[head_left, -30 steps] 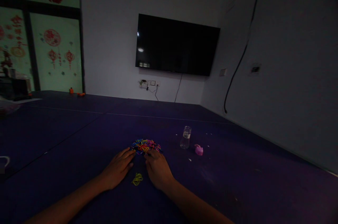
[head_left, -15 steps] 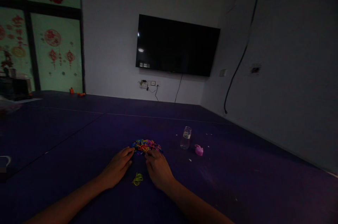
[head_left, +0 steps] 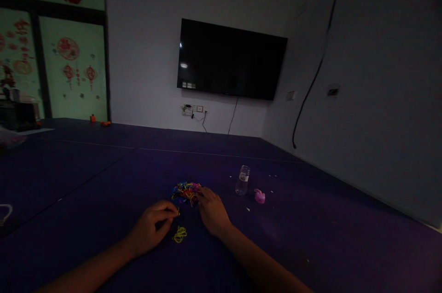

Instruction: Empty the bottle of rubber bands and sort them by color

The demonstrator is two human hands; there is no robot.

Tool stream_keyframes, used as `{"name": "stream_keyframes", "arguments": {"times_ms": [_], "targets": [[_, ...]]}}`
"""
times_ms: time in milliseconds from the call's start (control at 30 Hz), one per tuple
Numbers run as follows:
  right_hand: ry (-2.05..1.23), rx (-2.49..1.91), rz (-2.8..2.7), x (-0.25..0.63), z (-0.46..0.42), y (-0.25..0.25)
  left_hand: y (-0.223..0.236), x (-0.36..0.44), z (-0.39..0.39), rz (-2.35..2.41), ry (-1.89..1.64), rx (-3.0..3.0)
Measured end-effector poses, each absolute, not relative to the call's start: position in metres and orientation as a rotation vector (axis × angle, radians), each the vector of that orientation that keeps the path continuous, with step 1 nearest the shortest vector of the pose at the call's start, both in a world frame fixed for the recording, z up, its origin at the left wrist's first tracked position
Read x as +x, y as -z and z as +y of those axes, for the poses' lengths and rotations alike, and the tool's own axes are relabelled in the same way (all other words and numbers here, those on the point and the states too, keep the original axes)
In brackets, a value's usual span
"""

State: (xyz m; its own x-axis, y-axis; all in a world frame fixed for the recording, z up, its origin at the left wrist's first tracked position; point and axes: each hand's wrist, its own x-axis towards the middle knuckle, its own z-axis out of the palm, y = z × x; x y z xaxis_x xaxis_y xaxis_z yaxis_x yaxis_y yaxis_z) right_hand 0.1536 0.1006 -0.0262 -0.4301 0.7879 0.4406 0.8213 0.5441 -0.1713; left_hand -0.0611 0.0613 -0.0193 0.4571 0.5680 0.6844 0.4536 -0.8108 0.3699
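Note:
A heap of small colourful rubber bands (head_left: 185, 192) lies on the dark purple surface in front of me. My left hand (head_left: 154, 225) is just nearer than the heap, thumb and fingertips pinched, with a yellow rubber band (head_left: 178, 212) showing at the fingertips. Fingers outstretched, my right hand (head_left: 212, 212) rests at the heap's right side and covers part of it. Between the two hands, closer to me, is a small separate cluster of yellow rubber bands (head_left: 179, 234).
A clear bottle without its lid (head_left: 242, 181) stands to the right, beside a pink cap (head_left: 259, 196). White scraps (head_left: 247, 209) are scattered around them. Small orange objects (head_left: 105, 123) sit at the far left edge. A television (head_left: 231, 60) hangs on the wall.
My left hand has come away from the heap toward me with a yellow rubber band in its fingertips. My right hand has shifted slightly right along the heap.

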Motion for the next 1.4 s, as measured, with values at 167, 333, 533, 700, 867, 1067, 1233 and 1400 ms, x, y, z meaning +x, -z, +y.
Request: {"name": "stream_keyframes", "arguments": {"times_ms": [167,333,533,700,867,1067,1233,1400], "targets": [[0.101,-1.239,-2.394,0.158,0.105,0.027,0.021,-0.05,0.045,0.61,-1.323,2.621],[0.071,-1.226,-2.455,0.158,0.104,0.026,0.023,-0.047,0.043,0.624,-1.205,2.719],[0.028,-1.255,-2.504,0.159,0.104,0.027,0.023,-0.047,0.045,0.594,-1.181,2.772],[0.032,-1.256,-2.5,0.159,0.103,0.026,0.024,-0.047,0.047,0.605,-1.163,2.767],[0.044,-1.231,-2.499,0.159,0.104,0.027,0.021,-0.047,0.046,0.605,-1.151,2.766],[0.087,-1.177,-2.478,0.16,0.104,0.028,0.018,-0.047,0.044,0.665,-1.108,2.759],[0.08,-1.159,-2.421,0.159,0.105,0.027,0.018,-0.047,0.043,0.724,-1.127,2.73],[0.056,-1.19,-2.291,0.158,0.107,0.028,0.018,-0.049,0.042,0.706,-1.042,2.791]]}}
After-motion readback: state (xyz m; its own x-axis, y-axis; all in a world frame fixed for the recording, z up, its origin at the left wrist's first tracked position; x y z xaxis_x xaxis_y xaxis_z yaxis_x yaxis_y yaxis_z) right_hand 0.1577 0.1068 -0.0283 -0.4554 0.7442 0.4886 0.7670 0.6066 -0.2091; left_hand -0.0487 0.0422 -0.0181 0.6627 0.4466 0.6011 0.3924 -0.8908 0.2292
